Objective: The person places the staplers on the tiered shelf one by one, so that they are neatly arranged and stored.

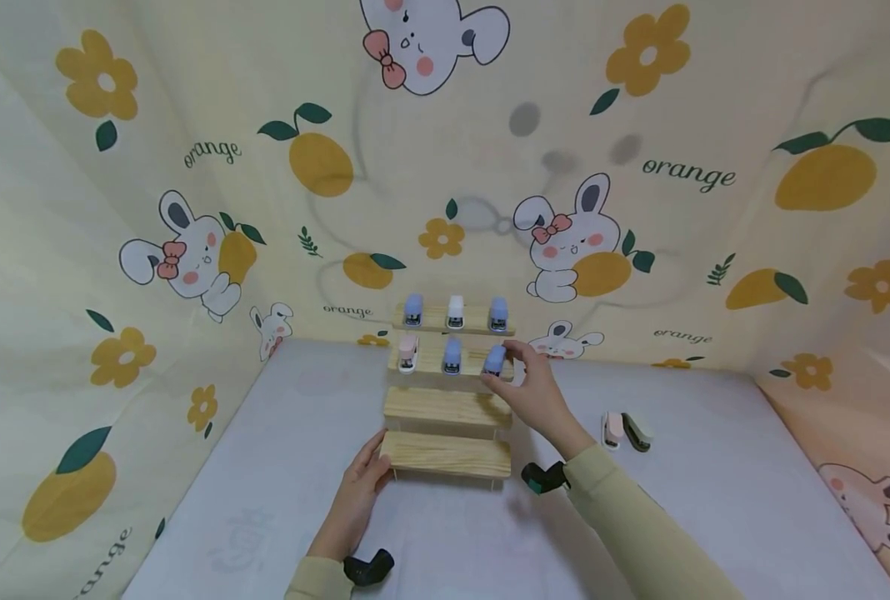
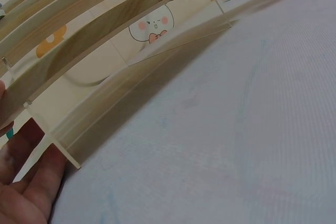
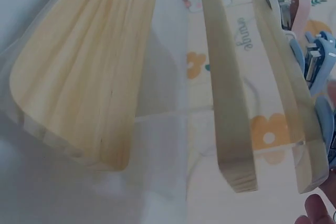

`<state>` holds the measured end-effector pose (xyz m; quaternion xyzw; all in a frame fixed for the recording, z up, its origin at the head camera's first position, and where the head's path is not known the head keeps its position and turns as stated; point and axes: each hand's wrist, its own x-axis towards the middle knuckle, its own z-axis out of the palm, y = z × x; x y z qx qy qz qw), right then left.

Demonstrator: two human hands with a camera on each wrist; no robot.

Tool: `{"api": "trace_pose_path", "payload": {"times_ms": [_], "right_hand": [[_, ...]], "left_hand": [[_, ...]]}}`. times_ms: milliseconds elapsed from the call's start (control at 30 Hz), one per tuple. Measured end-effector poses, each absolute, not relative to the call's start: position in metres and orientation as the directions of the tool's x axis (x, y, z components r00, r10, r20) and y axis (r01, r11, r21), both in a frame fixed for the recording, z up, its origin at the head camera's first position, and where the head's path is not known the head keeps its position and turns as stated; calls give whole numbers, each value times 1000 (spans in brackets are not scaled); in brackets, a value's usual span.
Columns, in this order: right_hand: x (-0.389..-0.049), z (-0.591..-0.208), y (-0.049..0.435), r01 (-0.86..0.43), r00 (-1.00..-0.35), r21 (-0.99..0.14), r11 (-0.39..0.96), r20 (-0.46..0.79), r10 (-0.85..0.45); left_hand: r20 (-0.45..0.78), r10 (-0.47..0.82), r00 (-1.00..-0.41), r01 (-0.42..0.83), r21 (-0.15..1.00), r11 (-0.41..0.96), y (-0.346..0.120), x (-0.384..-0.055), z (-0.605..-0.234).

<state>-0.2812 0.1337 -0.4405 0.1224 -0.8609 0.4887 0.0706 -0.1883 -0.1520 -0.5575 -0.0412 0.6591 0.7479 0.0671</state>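
A stepped wooden rack (image 1: 447,454) with clear supports stands in the middle of the table. My left hand (image 1: 358,483) grips the left end of its lowest board, thumb above and fingers lower down beside the clear leg (image 2: 52,136). At the right end of the second board from the top, my right hand (image 1: 538,398) pinches a blue mini stapler (image 1: 494,358) between thumb and fingers. That board also bears a pink stapler (image 1: 408,352) and another blue stapler (image 1: 452,356). Along the top board stand a blue stapler (image 1: 412,310), a white stapler (image 1: 456,312) and a blue stapler (image 1: 498,314).
On the table to the right of the rack, a pink stapler (image 1: 612,431) and a grey-green stapler (image 1: 637,432) lie close together. The lower two boards hold no staplers. A cloth backdrop (image 1: 445,167) printed with rabbits and oranges rises behind and at both sides.
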Motion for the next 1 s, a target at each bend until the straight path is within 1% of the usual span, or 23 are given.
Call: {"api": "trace_pose_path", "payload": {"times_ms": [533,1000], "right_hand": [[-292,-441,137,-336,-942,-790,512,279,-188],[-293,-443,141,-287,-957,-813,507,224,-182]], "left_hand": [[-142,56,-988,-148,981,-122,-153,-190,-557],[-152,53,-987,-157,979,-131,-153,-189,-558]]}}
